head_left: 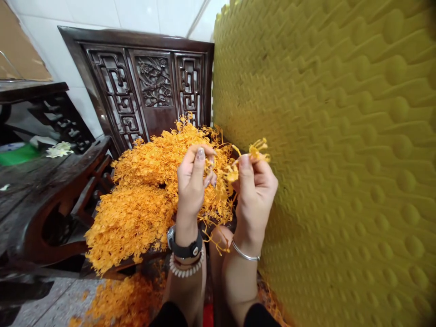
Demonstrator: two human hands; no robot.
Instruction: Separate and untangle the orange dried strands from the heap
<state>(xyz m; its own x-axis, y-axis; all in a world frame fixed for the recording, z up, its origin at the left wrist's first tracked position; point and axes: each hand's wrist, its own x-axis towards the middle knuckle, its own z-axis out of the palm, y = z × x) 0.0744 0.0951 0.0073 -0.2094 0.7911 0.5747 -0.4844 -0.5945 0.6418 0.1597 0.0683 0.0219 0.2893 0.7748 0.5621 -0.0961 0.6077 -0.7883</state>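
My right hand (255, 186) pinches a yellow-orange plastic flower sprig (259, 147) between thumb and fingers, and its small tips stick out above and to the left of the grip. Close by on the left, my left hand (195, 177) has its fingers curled around a small piece of the same orange plastic (208, 167), partly hidden by the thumb. A gap separates the two hands. Behind and below them rises a large heap of orange plastic sprigs (136, 218). One loose stem (220, 243) hangs near my knee.
The heap rests on a dark carved wooden chair (153, 81). A yellow textured foam mat (340, 159) stands like a wall on the right. More orange sprigs (119, 299) lie on the floor. At left is a dark table (20, 200) with a green item (18, 154) and white flowers (59, 150).
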